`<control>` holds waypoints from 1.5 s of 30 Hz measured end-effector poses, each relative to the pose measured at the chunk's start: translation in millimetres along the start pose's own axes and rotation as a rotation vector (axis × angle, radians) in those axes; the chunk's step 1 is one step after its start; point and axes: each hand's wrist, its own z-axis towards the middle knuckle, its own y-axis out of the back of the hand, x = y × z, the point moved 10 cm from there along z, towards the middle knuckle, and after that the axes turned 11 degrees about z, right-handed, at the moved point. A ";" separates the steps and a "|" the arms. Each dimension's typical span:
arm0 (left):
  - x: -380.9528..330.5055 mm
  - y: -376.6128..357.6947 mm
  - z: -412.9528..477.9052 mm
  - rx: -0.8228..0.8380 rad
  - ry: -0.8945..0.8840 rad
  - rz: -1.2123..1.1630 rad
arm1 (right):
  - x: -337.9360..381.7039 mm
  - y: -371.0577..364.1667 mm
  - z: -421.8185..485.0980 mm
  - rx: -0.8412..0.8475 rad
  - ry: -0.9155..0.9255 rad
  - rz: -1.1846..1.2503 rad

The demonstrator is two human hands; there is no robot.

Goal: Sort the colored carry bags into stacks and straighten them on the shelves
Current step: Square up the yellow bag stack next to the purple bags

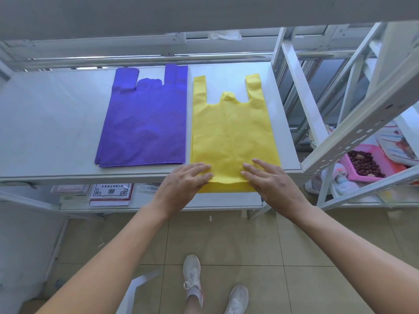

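Note:
A stack of purple carry bags (pixel 145 123) lies flat on the white shelf (pixel 49 123), handles pointing away from me. To its right lies a stack of yellow carry bags (pixel 231 130), its bottom edge hanging a little over the shelf's front edge. My left hand (pixel 186 184) rests with straight fingers on the yellow stack's bottom left corner. My right hand (pixel 269 180) lies flat on the bottom right corner.
A lower shelf holds a printed white packet (pixel 111 193). A second white rack (pixel 353 123) stands at the right with a pink basket (pixel 362 164) of brown nuts and a bottle (pixel 340 175). Tiled floor and my shoes are below.

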 end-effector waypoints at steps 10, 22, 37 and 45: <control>-6.0 -16.6 -9.2 0.083 -0.008 0.049 | -1.2 -0.8 -17.6 0.026 0.003 -0.030; -13.5 -8.6 9.9 0.084 0.011 0.116 | -10.8 30.4 4.8 -0.047 -0.074 0.133; -30.3 -5.5 33.9 -0.008 -0.003 0.161 | -19.9 25.3 7.9 -0.040 -0.138 0.081; 32.6 -16.6 98.2 -0.032 0.299 0.053 | -91.4 27.3 77.2 -0.033 -0.492 0.158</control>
